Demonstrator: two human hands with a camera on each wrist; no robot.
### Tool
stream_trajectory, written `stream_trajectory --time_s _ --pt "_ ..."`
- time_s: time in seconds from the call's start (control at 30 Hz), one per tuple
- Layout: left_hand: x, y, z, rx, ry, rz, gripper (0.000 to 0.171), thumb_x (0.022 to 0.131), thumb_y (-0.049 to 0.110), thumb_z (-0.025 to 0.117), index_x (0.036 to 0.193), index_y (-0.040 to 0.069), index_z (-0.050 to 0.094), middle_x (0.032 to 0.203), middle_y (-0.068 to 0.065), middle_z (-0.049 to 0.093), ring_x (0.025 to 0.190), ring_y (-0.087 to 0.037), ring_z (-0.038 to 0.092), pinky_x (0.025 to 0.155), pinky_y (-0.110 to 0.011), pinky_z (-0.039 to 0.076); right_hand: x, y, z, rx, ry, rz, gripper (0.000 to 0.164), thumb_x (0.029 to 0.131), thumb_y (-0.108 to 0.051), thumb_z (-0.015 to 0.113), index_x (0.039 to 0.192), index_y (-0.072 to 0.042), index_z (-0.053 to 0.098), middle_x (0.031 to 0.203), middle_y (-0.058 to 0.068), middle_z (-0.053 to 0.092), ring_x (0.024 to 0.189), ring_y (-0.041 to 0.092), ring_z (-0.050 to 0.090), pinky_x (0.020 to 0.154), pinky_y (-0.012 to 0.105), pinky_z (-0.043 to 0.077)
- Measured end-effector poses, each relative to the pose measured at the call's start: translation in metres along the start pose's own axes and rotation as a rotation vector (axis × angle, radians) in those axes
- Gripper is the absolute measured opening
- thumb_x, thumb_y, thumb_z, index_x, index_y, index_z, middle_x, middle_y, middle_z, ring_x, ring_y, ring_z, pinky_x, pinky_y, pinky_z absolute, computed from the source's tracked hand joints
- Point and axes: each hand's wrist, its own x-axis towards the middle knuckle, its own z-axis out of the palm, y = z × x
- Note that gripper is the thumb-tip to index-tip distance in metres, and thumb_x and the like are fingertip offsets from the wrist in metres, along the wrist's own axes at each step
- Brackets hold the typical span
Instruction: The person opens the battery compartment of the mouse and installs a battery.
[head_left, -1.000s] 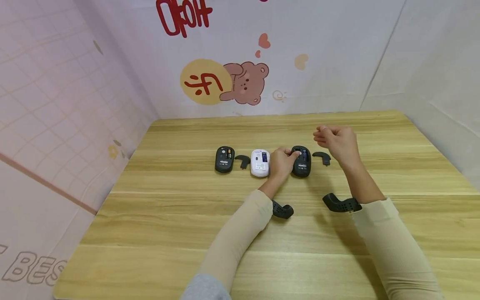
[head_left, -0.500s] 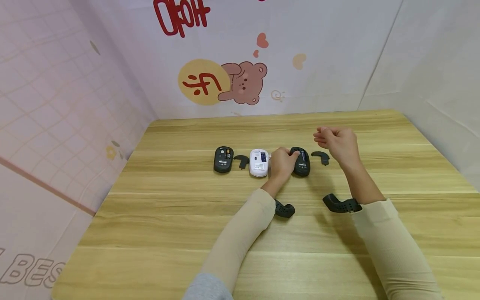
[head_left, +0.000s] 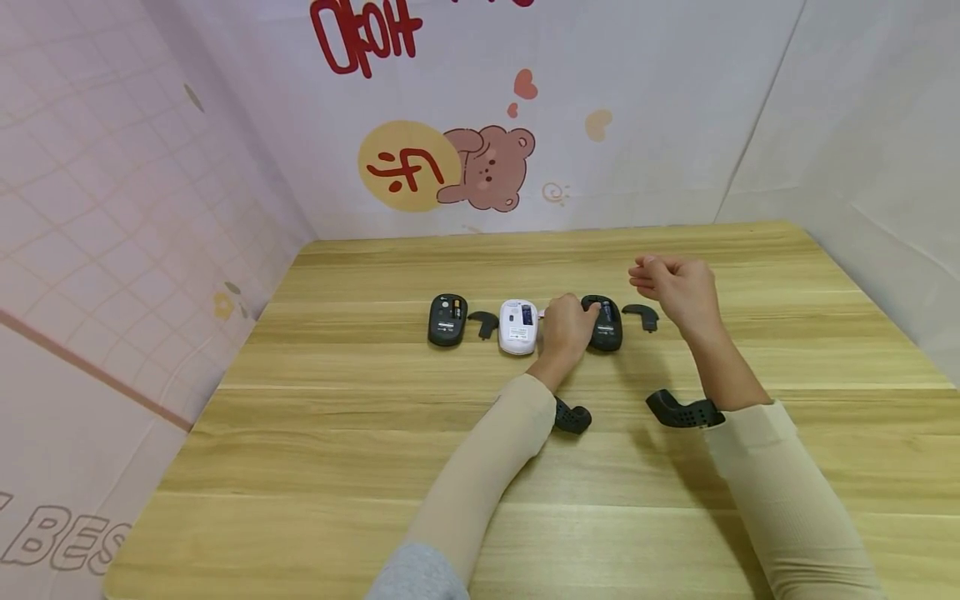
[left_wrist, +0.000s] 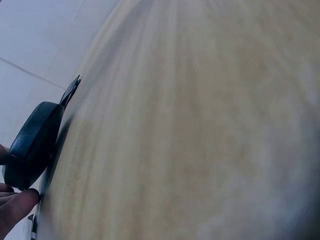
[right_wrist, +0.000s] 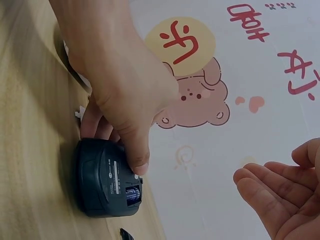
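Note:
In the head view, my left hand (head_left: pixel 566 329) pinches the left edge of a black computer mouse (head_left: pixel 606 327) lying underside up. Its thumb presses on the underside, and the other fingers are at the side. The right wrist view shows the mouse's open battery slot with a battery (right_wrist: pixel 133 195) inside. My right hand (head_left: pixel 681 287) is raised to the right of this mouse, fingers loosely bent and holding nothing. Below it on the table lies a curved black battery cover (head_left: pixel 642 316). To the left of my left hand sits a white mouse (head_left: pixel 518 327), also underside up with its slot uncovered.
Farther left lies another black mouse (head_left: pixel 447 320), slot uncovered, with a second black battery cover (head_left: pixel 484 323) beside it. A small white piece (head_left: pixel 542 314) shows partly behind my left hand. The wooden table (head_left: pixel 360 433) ends at a printed wall sheet (head_left: pixel 645 167).
My left wrist has shifted slightly to the right, and the held mouse has tilted a little in its grip. My right hand has stayed nearly still.

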Motion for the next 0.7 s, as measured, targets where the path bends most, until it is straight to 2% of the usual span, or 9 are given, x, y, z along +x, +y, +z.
stream_trajectory --time_s 0.33,0.47,0.7 --pt "0.0016 -0.0015 0.0002 0.035 -0.002 0.033 0.042 0.087 0.042 0.062 0.058 0.012 0.059 0.056 0.001 0.057 0.047 -0.007 0.05 0.037 -0.022 0.036 -0.0007 0.0033 0.0014 0.002 0.002 0.003 0.044 0.098 -0.03 0.044 0.116 0.008 0.06 0.11 0.025 0.061 0.088 0.012 0.066 0.074 0.023 0.051" --pt "0.0011 -0.0007 -0.0003 0.036 -0.008 0.022 0.044 0.087 0.043 0.061 0.056 0.013 0.057 0.053 0.001 0.055 0.045 -0.008 0.049 0.036 -0.023 0.036 -0.0008 0.0035 0.0001 -0.002 0.001 0.014 0.045 0.098 -0.03 0.044 0.117 0.007 0.059 0.111 0.025 0.061 0.087 0.011 0.066 0.075 0.023 0.051" --pt "0.0009 0.0026 -0.0046 0.094 -0.043 0.003 0.047 0.087 0.047 0.059 0.054 0.015 0.056 0.054 0.002 0.055 0.046 -0.009 0.049 0.037 -0.025 0.037 -0.0003 0.0034 -0.0033 -0.001 0.004 0.02 0.046 0.098 -0.03 0.043 0.119 0.008 0.058 0.112 0.025 0.06 0.087 0.008 0.065 0.074 0.021 0.051"
